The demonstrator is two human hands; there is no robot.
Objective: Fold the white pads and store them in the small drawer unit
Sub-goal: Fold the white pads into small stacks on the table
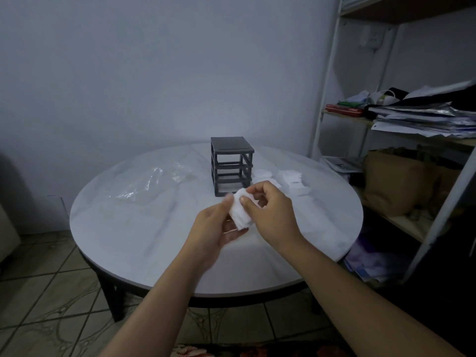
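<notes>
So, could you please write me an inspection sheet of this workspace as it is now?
Surface: round white table, mostly bare near the person.
Job's things: dark drawer unit, its slots look empty; loose white pads to its right; a bundle of pads held above the table.
Clutter: clear plastic bag left of the unit.
Hands: left hand and right hand both hold the bundle.
Cables: nothing seen.
Surroundings: shelf with papers on the right; tiled floor.

The scene is dimly lit and cast in a bluish grey. A soft bright patch is seen on the wall at centre. Corners are darkened, the shelving is bowed by wide-angle distortion, and the left hand is motion-blurred.
</notes>
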